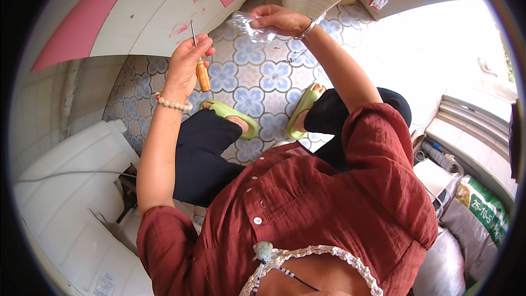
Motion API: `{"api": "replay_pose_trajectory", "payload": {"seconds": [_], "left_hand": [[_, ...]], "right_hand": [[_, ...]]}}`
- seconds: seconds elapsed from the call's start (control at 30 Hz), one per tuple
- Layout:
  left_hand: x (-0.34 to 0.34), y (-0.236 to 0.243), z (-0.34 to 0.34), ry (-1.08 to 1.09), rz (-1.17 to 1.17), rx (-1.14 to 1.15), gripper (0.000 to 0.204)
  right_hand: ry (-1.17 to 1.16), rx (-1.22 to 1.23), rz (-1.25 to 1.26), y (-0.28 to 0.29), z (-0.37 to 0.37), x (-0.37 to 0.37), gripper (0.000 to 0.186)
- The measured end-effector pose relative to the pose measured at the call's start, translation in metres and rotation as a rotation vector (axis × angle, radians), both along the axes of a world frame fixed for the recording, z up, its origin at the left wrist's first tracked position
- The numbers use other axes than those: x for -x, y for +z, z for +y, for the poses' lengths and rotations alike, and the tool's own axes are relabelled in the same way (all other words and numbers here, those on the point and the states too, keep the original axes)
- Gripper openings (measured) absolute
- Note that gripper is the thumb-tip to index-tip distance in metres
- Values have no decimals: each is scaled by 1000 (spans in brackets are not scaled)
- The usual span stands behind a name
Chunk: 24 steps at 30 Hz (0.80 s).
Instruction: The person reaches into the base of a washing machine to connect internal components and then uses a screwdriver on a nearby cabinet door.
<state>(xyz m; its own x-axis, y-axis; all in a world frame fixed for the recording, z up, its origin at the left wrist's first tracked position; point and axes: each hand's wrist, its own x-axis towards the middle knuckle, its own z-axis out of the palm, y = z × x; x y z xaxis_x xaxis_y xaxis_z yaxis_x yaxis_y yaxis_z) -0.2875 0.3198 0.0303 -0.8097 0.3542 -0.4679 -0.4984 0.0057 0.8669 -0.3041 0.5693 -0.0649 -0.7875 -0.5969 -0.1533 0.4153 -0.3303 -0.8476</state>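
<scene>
Gripping a brown-handled tool (203, 78) are left fingers (203, 44); right fingers (263, 21) pinch clear plastic (240, 22); a sack's green panel (484, 208) bears printing.

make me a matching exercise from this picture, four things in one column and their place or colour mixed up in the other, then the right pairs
Things
1. wooden-handled tool
2. clear plastic
3. slippers
4. shirt

Place or colour
A. in the right hand
B. dark red
C. light green
D. in the left hand

Right pairs: 1-D, 2-A, 3-C, 4-B
</scene>
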Motion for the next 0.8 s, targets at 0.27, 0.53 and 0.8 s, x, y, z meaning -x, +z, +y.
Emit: {"api": "replay_pose_trajectory", "payload": {"seconds": [0.27,0.53,0.8], "left_hand": [[-11,4,8,94,24,-101,22],[4,15,-2,118,-50,-108,20],[14,23,-4,183,-56,-109,20]], "right_hand": [[-35,-160,111,36,-55,-9,18],[-529,-1456,195,-213,64,-61,42],[-394,-1563,42,-211,32,-106,63]]}}
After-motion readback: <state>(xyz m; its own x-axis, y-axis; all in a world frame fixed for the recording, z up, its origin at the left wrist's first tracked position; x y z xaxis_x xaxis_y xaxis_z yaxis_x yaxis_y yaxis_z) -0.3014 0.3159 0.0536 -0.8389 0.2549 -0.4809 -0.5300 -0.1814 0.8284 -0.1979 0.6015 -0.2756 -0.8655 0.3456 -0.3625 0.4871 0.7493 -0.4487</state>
